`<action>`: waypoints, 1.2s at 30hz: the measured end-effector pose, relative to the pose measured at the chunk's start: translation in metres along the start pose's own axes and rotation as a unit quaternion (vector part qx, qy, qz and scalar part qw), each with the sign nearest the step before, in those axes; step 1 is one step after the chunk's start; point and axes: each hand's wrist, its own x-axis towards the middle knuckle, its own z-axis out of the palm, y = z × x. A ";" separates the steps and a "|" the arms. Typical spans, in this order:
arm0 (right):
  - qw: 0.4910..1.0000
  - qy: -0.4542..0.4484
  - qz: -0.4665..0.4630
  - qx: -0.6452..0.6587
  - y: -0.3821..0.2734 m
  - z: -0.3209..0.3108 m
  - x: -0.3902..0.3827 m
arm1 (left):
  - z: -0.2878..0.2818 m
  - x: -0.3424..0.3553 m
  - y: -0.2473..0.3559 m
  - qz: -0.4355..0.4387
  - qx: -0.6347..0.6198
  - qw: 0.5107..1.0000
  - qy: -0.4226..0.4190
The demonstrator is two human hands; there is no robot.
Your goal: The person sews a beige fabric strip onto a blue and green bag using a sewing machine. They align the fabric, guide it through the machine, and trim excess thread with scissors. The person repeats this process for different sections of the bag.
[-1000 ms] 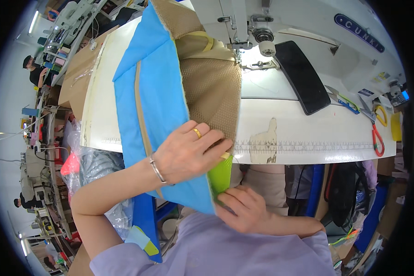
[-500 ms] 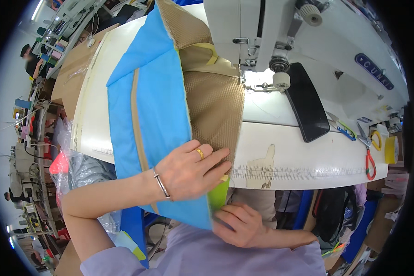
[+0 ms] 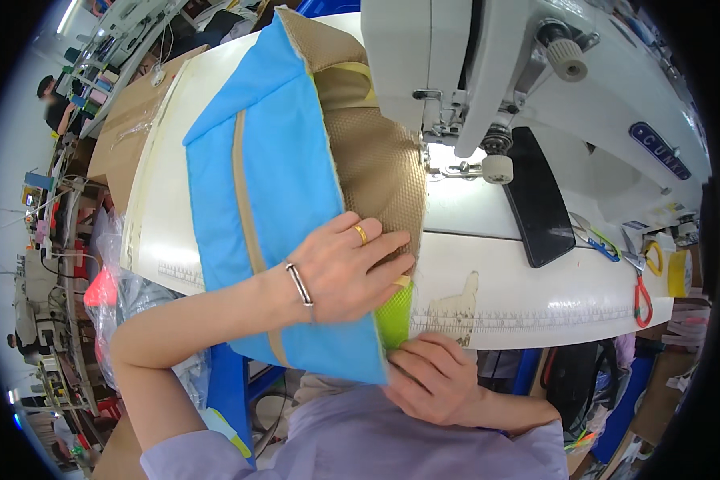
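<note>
A left hand (image 3: 344, 268) is resting on tan mesh (image 3: 376, 172), grip unclear; the right hand (image 3: 434, 380) is pinching blue fabric (image 3: 292, 184). Good alignment is likely requiring light, steady tension.

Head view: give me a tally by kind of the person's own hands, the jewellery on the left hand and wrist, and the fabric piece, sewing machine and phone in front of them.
Hands: 2, left hand and right hand
Gold ring: 1
Silver bracelet: 1
Blue and tan fabric piece: 1
White sewing machine: 1
Black phone: 1
Total: 7
</note>
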 end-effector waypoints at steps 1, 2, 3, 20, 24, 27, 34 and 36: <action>1.000 -0.006 0.001 0.000 0.003 -0.001 0.002 | 0.001 0.001 -0.003 0.001 0.004 1.000 0.002; 1.000 -0.011 0.001 0.000 0.005 -0.003 0.003 | 0.002 0.003 -0.006 0.003 0.009 1.000 0.004; 1.000 -0.016 0.002 0.001 0.008 -0.004 0.005 | 0.003 0.004 -0.009 0.004 0.013 1.000 0.005; 0.988 -0.093 -0.079 -0.090 0.056 -0.024 0.040 | 0.010 0.037 -0.053 0.007 0.055 0.998 -0.014; 0.982 -0.083 -0.136 -0.101 0.076 -0.022 0.051 | 0.008 0.044 -0.053 -0.006 0.095 0.995 -0.023; 0.982 -0.104 -0.142 -0.071 0.083 -0.023 0.054 | 0.004 0.049 -0.051 0.007 0.114 0.993 -0.037; 0.987 -0.029 -0.150 -0.040 0.095 -0.009 0.052 | -0.022 0.046 -0.046 -0.033 0.101 0.992 -0.065; 0.988 -0.022 -0.148 -0.030 0.095 -0.008 0.050 | -0.021 0.053 -0.048 -0.019 0.105 0.994 -0.031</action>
